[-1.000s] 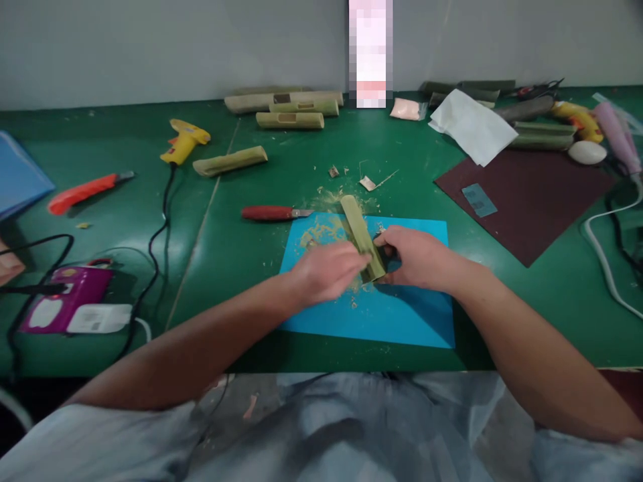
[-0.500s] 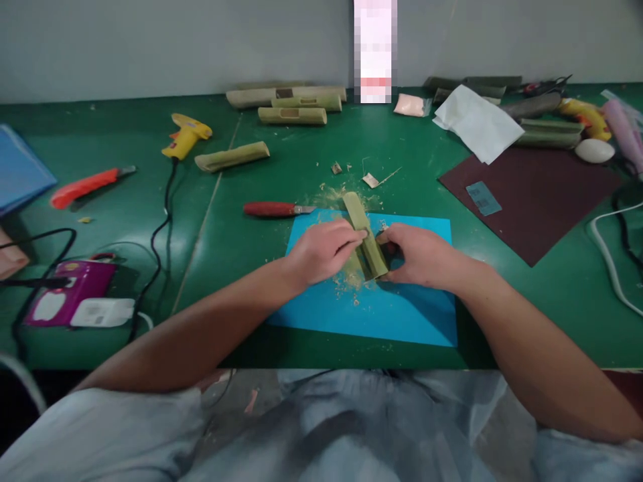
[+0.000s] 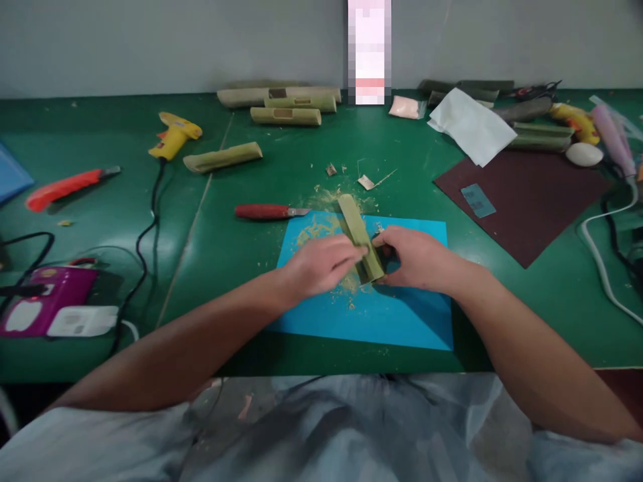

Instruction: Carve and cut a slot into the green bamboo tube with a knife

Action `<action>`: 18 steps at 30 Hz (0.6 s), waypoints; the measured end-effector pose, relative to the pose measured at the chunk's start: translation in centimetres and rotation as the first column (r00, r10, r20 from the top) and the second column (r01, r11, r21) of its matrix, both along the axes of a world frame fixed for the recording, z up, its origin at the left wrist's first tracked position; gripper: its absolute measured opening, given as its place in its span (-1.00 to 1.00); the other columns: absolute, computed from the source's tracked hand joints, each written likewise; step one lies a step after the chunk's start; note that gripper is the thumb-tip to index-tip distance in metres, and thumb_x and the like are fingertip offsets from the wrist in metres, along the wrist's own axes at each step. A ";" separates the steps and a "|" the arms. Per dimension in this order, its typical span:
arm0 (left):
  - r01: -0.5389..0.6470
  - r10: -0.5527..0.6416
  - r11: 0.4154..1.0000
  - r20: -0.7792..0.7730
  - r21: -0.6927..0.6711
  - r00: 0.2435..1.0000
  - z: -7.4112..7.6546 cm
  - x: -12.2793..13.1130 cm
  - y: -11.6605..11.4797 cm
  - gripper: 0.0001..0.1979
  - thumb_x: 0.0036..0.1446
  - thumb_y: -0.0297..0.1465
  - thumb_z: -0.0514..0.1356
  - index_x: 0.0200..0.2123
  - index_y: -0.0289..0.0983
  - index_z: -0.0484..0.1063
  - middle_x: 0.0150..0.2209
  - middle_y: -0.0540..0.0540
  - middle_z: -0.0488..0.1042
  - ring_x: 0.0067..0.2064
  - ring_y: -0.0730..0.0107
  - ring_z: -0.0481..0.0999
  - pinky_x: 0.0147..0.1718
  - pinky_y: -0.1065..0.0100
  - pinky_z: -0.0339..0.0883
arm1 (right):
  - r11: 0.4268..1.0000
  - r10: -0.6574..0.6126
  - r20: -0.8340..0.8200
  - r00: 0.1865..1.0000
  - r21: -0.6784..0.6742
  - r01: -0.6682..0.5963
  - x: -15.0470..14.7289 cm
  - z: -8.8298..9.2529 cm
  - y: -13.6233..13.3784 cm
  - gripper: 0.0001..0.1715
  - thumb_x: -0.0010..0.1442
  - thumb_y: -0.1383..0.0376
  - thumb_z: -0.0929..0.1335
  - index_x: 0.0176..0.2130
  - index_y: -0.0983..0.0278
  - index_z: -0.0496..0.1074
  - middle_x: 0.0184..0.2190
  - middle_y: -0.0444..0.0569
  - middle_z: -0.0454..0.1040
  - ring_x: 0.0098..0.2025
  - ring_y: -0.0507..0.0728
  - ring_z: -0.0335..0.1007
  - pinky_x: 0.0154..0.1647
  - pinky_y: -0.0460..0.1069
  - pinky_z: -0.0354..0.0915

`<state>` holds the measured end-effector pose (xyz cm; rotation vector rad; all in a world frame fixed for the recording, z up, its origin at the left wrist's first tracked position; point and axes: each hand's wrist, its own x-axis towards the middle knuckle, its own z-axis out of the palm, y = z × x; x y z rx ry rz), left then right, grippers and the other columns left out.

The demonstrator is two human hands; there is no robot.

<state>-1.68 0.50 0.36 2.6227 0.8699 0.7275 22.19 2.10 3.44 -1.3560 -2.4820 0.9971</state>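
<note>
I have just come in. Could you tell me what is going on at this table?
A person is handling a bamboo piece over a blue sheet. The right hand holds it by the side towards its near end. The left hand is at the bamboo with fingers pinched; whether they hold something small is unclear. Pale shavings lie around, and a red-handled knife points towards the sheet's far left corner.

Bamboo piece (image 3: 353,217) — pale green; sheet (image 3: 406,321) — bright blue.

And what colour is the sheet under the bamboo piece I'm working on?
The sheet is bright blue; it shows best in the head view.
</note>
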 end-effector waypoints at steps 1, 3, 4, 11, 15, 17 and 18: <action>-0.042 0.042 0.999 0.002 0.016 0.999 0.0 0.0 0.0 -0.70 0.47 -0.33 0.04 -0.11 -0.28 0.57 -0.29 -0.12 0.58 -0.25 0.36 0.58 -0.30 0.40 0.41 | 1.000 -0.004 -0.001 1.000 0.000 0.004 0.0 0.1 0.0 -0.51 -0.05 0.19 0.55 -0.11 0.21 0.48 -0.21 -0.08 0.49 -0.28 0.10 0.34 -0.31 -0.02 0.15; -0.025 0.026 0.999 -0.043 0.020 0.999 0.0 0.0 -0.2 -0.68 0.47 -0.33 0.02 -0.09 -0.28 0.57 -0.30 -0.13 0.58 -0.28 0.35 0.57 -0.33 0.39 0.40 | 1.000 -0.003 0.002 1.000 0.001 0.003 -0.1 0.2 -0.1 -0.51 -0.06 0.19 0.55 -0.11 0.21 0.48 -0.21 -0.07 0.49 -0.27 0.10 0.35 -0.31 -0.02 0.15; 0.025 -0.025 1.000 -0.079 0.004 0.997 -0.1 0.0 -0.2 -0.67 0.47 -0.33 0.01 -0.07 -0.27 0.57 -0.29 -0.13 0.58 -0.28 0.35 0.57 -0.34 0.39 0.40 | 1.000 0.002 0.005 1.000 0.001 -0.002 -0.1 0.2 -0.1 -0.51 -0.06 0.18 0.55 -0.11 0.21 0.49 -0.21 -0.07 0.49 -0.27 0.10 0.35 -0.31 -0.02 0.15; -0.063 0.064 0.998 -0.009 0.014 0.998 -0.1 -0.2 0.4 -0.69 0.47 -0.32 0.03 -0.07 -0.27 0.57 -0.25 -0.14 0.59 -0.23 0.35 0.58 -0.27 0.38 0.42 | 1.000 0.004 0.002 1.000 0.011 -0.004 0.1 0.0 0.0 -0.48 -0.05 0.18 0.55 -0.08 0.21 0.48 -0.20 -0.08 0.49 -0.27 0.10 0.35 -0.30 -0.02 0.15; 0.093 -0.094 0.996 -0.098 -0.014 0.991 -0.1 -0.2 0.1 -0.66 0.48 -0.33 -0.01 -0.04 -0.23 0.58 -0.25 -0.11 0.60 -0.28 0.38 0.57 -0.33 0.41 0.38 | 1.000 0.023 0.015 1.000 0.003 -0.023 0.1 0.1 0.0 -0.54 -0.04 0.15 0.55 -0.14 0.21 0.48 -0.22 -0.08 0.49 -0.27 0.10 0.33 -0.32 -0.02 0.13; 0.037 -0.036 0.999 -0.058 0.009 0.998 -0.1 -0.3 0.1 -0.68 0.48 -0.33 0.01 -0.05 -0.24 0.58 -0.25 -0.11 0.59 -0.26 0.37 0.57 -0.31 0.41 0.38 | 1.000 0.014 0.009 1.000 -0.006 -0.014 0.0 0.2 0.0 -0.54 -0.04 0.17 0.55 -0.13 0.21 0.48 -0.22 -0.08 0.49 -0.27 0.10 0.34 -0.31 -0.02 0.14; -0.013 0.014 1.000 -0.039 0.025 0.999 -0.1 -0.3 0.1 -0.68 0.47 -0.33 0.02 -0.07 -0.26 0.58 -0.27 -0.12 0.59 -0.26 0.37 0.57 -0.31 0.40 0.38 | 1.000 0.006 0.004 1.000 -0.010 -0.006 0.0 0.3 0.0 -0.53 -0.04 0.18 0.55 -0.12 0.21 0.48 -0.21 -0.08 0.49 -0.26 0.10 0.35 -0.30 -0.02 0.15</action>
